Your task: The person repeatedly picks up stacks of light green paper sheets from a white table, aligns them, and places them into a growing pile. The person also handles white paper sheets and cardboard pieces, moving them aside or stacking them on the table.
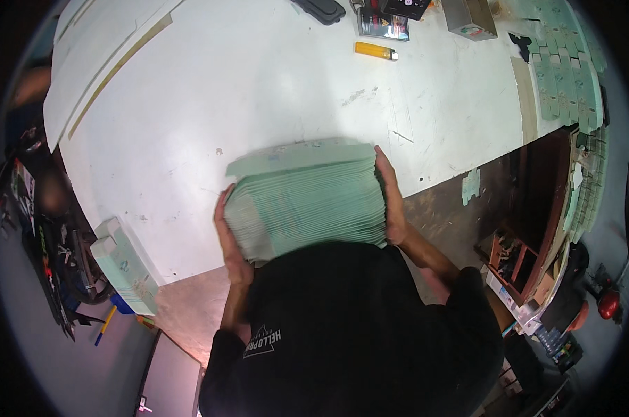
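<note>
A thick stack of pale green flat carton blanks [314,205] is at the near edge of the white table [189,104], close against my black shirt. My left hand [229,233] presses the stack's left side, and my right hand [392,198] clasps its right side, fingers pointing away from me. Between the two palms the layered edges run left to right, slightly bowed. The topmost piece at the far side reaches a little past the rest. My shirt hides the near part of the stack.
A yellow lighter [375,51], a black case [321,10] and a small grey box [469,19] lie at the table's far side. More green cartons [564,83] are at the far right. Another green stack [125,267] stands by the left corner. A loose green blank [471,186] lies on the floor.
</note>
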The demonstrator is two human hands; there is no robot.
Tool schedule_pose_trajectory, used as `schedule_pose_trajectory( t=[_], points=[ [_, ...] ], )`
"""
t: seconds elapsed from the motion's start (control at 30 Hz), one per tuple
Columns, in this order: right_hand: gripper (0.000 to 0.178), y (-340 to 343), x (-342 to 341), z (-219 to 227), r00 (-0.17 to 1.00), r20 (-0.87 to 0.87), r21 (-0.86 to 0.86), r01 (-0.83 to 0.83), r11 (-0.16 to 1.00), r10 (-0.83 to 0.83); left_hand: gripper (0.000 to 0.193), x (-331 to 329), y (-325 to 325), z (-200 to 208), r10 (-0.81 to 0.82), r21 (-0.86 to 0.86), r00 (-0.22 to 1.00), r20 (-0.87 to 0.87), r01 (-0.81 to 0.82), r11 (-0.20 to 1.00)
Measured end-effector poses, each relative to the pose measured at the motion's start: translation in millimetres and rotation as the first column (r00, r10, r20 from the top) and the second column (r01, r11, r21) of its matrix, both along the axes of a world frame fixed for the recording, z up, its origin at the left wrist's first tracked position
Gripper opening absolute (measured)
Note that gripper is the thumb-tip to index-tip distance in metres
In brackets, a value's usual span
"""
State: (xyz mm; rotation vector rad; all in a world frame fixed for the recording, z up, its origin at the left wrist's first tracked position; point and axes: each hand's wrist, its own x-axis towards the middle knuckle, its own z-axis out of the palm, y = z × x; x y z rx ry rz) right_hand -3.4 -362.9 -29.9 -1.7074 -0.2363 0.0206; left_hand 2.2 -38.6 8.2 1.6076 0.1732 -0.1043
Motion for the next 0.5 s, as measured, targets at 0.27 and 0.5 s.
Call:
schedule_pose_trajectory(
  t=[0.27,0.5],
  points=[
    [0.127,-30,25,10,0.975,-0.04,-0.251,-0.223,0.942,0.22,0.128,2,18,-12,-0.14,-0.148,0.989,-0.035,0.134,0.98],
    [0.142,-62,25,57,0.836,-0.213,-0.604,-0.52,0.604,0.506,0.154,5,47,33,-0.674,0.478,0.72,-0.166,0.656,0.583]
  ],
)
